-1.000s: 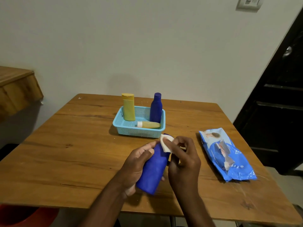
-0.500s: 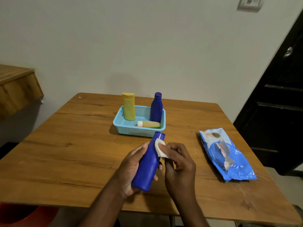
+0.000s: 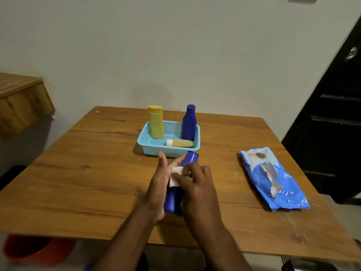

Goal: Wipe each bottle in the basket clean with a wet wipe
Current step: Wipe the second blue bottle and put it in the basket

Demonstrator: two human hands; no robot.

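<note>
One view, head: the wet wipe (image 3: 175,176) has moved from the cap down onto the blue bottle (image 3: 174,200) body. Right hand (image 3: 197,189) presses it there; left hand (image 3: 161,184), fingers straightened, supports the bottle just short of the basket (image 3: 145,142). Body wiping is judged underway.

Wide bare stretch of table (image 3: 82,184) on the left, w/ nothing in the way from near edge to far edge. Centre is crowded: both hands sit just in front of the basket (image 3: 154,148), w/ the held blue bottle (image 3: 175,198) pointing its cap at the basket's front wall, almost touching. Inside the basket, the yellow bottle (image 3: 156,124) and upright blue bottle (image 3: 188,124) stand at the back; the small tube (image 3: 180,143) lies across the front (little gap between them). Right side: wipes pack (image 3: 273,178) lies well apart from the hands, w/ an open lane of table between.
</note>
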